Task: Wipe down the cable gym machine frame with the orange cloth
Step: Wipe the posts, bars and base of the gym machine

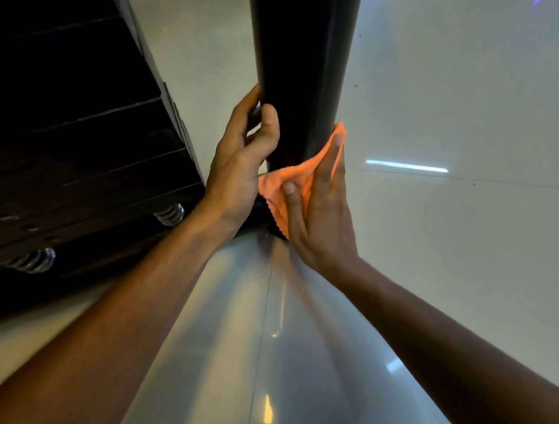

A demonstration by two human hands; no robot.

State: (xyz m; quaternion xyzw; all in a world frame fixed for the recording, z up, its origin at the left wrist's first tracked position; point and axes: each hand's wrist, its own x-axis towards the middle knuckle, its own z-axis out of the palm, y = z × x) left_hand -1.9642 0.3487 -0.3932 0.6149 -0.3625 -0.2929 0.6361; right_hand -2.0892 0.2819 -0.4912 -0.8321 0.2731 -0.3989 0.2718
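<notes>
A thick black upright post [301,61] of the cable machine frame runs down the middle of the view to the floor. My left hand [242,161] grips the post's left side, thumb across its front and fingers curled behind. My right hand [319,208] presses the orange cloth [294,179] against the lower right side of the post with straight fingers, the thumb lying on the cloth's front. The cloth wraps round the post's front right edge just above its base.
A black weight stack [75,133] with chrome springs [169,214] under it stands at the left, close to my left forearm. Glossy pale floor tiles [449,108] spread to the right and below, reflecting ceiling lights.
</notes>
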